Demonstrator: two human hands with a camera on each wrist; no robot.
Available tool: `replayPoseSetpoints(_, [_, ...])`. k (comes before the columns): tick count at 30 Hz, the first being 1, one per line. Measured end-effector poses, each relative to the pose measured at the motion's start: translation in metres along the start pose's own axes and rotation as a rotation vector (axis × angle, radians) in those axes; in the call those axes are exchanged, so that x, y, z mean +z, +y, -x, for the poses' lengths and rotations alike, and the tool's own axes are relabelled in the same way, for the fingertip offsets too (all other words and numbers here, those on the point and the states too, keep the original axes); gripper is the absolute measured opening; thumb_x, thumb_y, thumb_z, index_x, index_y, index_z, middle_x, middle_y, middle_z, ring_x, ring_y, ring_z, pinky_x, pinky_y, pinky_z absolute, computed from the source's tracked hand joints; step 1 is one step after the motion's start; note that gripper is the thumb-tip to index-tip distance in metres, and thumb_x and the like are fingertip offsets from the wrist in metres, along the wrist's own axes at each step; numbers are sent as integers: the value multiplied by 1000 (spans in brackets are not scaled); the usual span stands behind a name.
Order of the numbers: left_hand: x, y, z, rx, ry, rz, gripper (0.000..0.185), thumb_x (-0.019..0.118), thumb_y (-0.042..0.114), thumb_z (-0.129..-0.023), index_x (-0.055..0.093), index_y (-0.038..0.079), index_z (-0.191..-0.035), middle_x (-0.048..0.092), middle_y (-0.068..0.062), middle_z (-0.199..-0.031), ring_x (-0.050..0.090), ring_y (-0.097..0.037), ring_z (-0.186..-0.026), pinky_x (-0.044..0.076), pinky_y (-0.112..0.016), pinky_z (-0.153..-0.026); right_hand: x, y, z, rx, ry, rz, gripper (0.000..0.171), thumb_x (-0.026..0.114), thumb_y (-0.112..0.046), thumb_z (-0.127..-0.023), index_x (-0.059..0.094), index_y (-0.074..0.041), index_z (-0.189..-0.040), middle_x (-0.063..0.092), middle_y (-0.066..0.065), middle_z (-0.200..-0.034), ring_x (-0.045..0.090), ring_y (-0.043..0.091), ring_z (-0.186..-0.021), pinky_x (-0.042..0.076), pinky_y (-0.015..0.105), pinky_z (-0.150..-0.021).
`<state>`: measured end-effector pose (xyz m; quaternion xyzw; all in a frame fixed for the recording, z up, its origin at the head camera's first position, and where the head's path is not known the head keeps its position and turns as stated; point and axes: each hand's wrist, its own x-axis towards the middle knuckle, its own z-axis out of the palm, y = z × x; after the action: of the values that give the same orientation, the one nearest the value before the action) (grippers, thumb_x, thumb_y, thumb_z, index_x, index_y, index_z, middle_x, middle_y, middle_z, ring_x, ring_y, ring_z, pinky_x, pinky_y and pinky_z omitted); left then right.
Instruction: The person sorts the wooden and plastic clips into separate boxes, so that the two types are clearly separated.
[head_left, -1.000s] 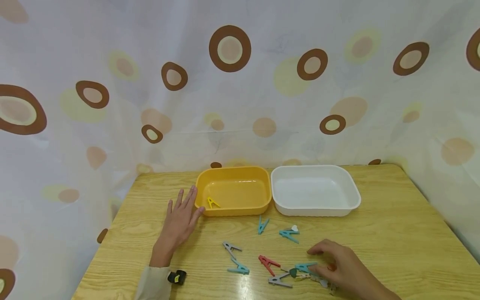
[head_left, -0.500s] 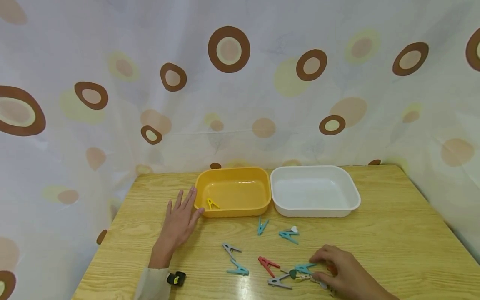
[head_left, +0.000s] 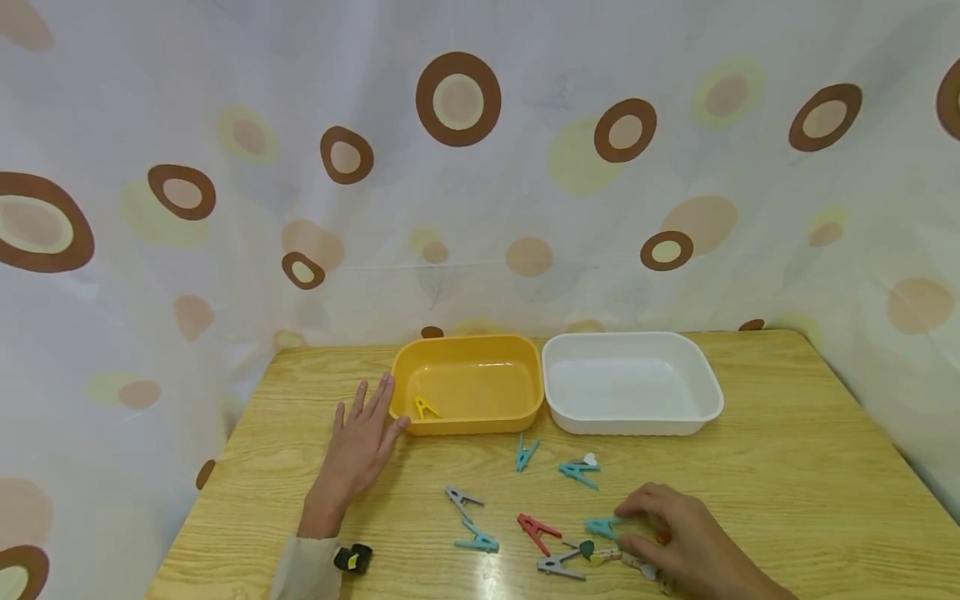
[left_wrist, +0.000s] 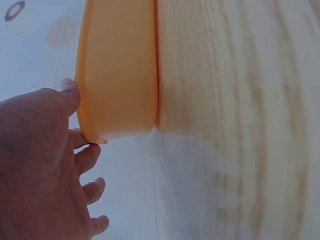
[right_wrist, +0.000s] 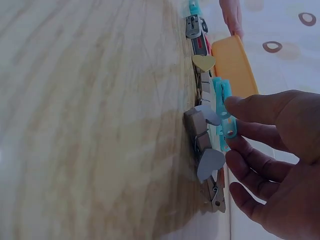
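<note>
My left hand (head_left: 365, 433) lies flat and open on the wooden table (head_left: 787, 467), its thumb against the left end of the orange tray (head_left: 468, 350); the left wrist view shows this hand (left_wrist: 40, 165) beside the tray wall (left_wrist: 117, 75). A yellow clothespin (head_left: 425, 407) lies inside the orange tray. My right hand (head_left: 624, 525) is at the front of the table, thumb and fingers pinching a teal clothespin (head_left: 602, 526) at the edge of a small pile. In the right wrist view that teal clothespin (right_wrist: 222, 107) sits between the fingertips (right_wrist: 250, 107), above grey heart-tipped pins (right_wrist: 202, 135).
An empty white tray (head_left: 708, 408) stands right of the orange one. Loose clothespins lie between the trays and the hands: teal ones (head_left: 525, 452) (head_left: 577, 472) (head_left: 477, 540), grey ones (head_left: 461, 498) (head_left: 558, 565) and a red one (head_left: 536, 529). A patterned curtain (head_left: 480, 167) hangs behind the table.
My right hand's fingers have closed on the teal clothespin and drawn it slightly out of the pile. The left hand has not moved.
</note>
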<state>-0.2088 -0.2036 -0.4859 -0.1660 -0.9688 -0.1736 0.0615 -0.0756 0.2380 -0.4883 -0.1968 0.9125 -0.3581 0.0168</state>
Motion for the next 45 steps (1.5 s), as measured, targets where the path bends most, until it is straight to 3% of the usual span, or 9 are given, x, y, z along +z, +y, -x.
replayPoseSetpoints(5, [1, -2, 2, -2, 8, 4, 70, 39, 48, -111, 21, 7, -164, 21, -8, -169, 16, -43, -154, 11, -73, -116, 5, -5, -11, -144, 132, 43, 21, 86, -24, -85, 75, -24, -103, 68, -16, -101, 65, 4, -92, 57, 30, -78])
replayPoseSetpoints(10, [0, -1, 4, -8, 6, 10, 70, 39, 49, -110, 21, 8, -165, 20, -6, -170, 16, -42, -155, 10, -72, -117, 9, -13, -23, -250, 223, 26, 32, 91, -8, -77, 74, -21, -102, 71, -12, -99, 68, 8, -90, 60, 33, -76])
replayPoseSetpoints(17, [2, 0, 4, 3, 21, 13, 69, 40, 47, -111, 22, 7, -164, 22, -7, -169, 17, -42, -154, 10, -72, -117, 7, -26, -39, -241, 274, 42, 32, 91, -6, -76, 75, -17, -101, 72, -9, -104, 69, 10, -93, 60, 37, -77])
replayPoseSetpoints(24, [3, 0, 2, 15, 30, 14, 69, 40, 46, -111, 22, 7, -164, 22, -8, -169, 17, -41, -154, 11, -72, -117, 6, -35, -57, -200, 268, 47, 29, 90, -8, -78, 77, -16, -103, 72, -11, -104, 69, 10, -95, 60, 40, -80])
replayPoseSetpoints(30, [4, -1, 2, 12, 25, -8, 70, 40, 47, -110, 21, 7, -164, 21, -8, -169, 18, -41, -154, 11, -72, -117, 11, -38, -69, -249, 299, 25, 30, 91, -8, -77, 78, -16, -102, 73, -9, -103, 69, 9, -93, 60, 39, -79])
replayPoseSetpoints(36, [4, -1, 3, 16, 31, 2, 69, 41, 46, -110, 22, 6, -164, 21, -7, -169, 18, -42, -154, 11, -72, -117, 17, -42, -81, -293, 325, 14, 28, 91, -8, -77, 77, -13, -100, 73, -7, -99, 69, 16, -88, 59, 38, -77])
replayPoseSetpoints(45, [4, -1, 3, 16, 31, 2, 69, 42, 45, -110, 22, 7, -164, 22, -7, -169, 18, -42, -154, 12, -72, -116, 23, -57, -107, -284, 312, -32, 23, 89, -12, -81, 77, -11, -101, 72, -3, -96, 69, 20, -89, 59, 44, -78])
